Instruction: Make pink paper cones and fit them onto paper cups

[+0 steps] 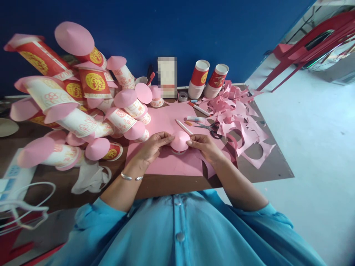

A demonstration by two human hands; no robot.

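A pink paper cone (180, 140) sits over a paper cup (179, 151), of which only a bit of rim shows below it. My left hand (160, 143) pinches the cone's left edge between thumb and fingers. On the opposite edge, my right hand (203, 146) has its thumb and fingers closed as well. Just behind the cone lies a white marker (183, 126). Pink paper sheets (172, 164) are spread beneath both hands. Scissors (209, 127) with dark handles and a glue stick (195, 119) rest to the right.
Several paper cups with pink cone tops (91, 83) are heaped at the left. Two cup stacks (199, 79) stand against the blue wall, near a tape roll (183, 96). Cut pink scraps (233, 118) pile up on the right. A white cloth mask (90, 177) lies at front left.
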